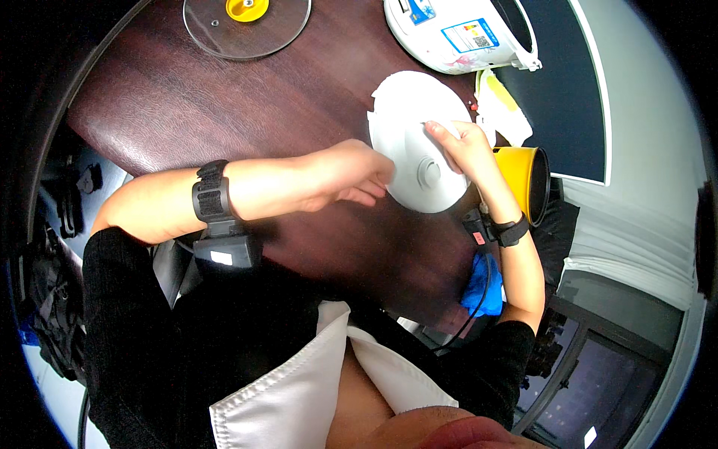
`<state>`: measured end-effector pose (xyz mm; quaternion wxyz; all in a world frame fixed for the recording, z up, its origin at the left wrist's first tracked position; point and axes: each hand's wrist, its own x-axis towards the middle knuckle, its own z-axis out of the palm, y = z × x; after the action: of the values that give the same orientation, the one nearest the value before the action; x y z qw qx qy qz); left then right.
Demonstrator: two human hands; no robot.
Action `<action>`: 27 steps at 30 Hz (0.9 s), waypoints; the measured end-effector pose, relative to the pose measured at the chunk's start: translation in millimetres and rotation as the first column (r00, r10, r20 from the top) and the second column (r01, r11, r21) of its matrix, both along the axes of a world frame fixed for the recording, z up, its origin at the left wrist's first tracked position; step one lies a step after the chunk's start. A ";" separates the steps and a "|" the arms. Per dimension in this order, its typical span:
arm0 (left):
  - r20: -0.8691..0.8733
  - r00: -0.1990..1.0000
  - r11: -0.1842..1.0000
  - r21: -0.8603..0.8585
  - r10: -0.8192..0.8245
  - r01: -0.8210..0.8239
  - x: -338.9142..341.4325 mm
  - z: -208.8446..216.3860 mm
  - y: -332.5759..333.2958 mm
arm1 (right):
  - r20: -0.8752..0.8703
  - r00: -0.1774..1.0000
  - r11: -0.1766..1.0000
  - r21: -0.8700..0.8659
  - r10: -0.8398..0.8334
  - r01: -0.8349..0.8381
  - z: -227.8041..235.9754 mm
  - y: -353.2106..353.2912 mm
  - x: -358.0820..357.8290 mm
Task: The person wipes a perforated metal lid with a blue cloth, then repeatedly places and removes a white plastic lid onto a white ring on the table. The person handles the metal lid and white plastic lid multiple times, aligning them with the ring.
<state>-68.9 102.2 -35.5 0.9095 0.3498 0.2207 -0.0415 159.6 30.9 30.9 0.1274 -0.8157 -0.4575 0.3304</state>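
Observation:
A round white lid-like disc (407, 135), with a small raised ring on its face, is tilted over the table in front of me. My right hand (467, 150) grips its right edge, thumb lying on the face and the other fingers behind. At the opposite edge is my left hand (351, 172), its fingers curled and overlapping the disc's rim; whatever they pinch, if anything, I cannot make out. Just right of my right wrist, a yellow pot (512, 176) with a dark inside lies partly behind the forearm.
On the dark brown table (164, 97) lies a glass lid (277, 30) with a yellow knob, far left. A white appliance body (441, 45) with blue stickers stands at the far right, near a white-and-yellow piece (505, 108). Blue cloth (486, 288) and a cable are by my right forearm.

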 end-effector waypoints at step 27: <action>0.193 0.960 0.197 0.968 -0.204 -0.153 -19.8 -8.9 -8.2 | 0.211 0.905 0.926 -0.159 0.370 -0.341 16.4 17.0 3.6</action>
<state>-88.7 94.0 -44.4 0.5007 0.8517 0.0603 0.1421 163.2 47.9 47.3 -0.0391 -0.7580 -0.5901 0.2750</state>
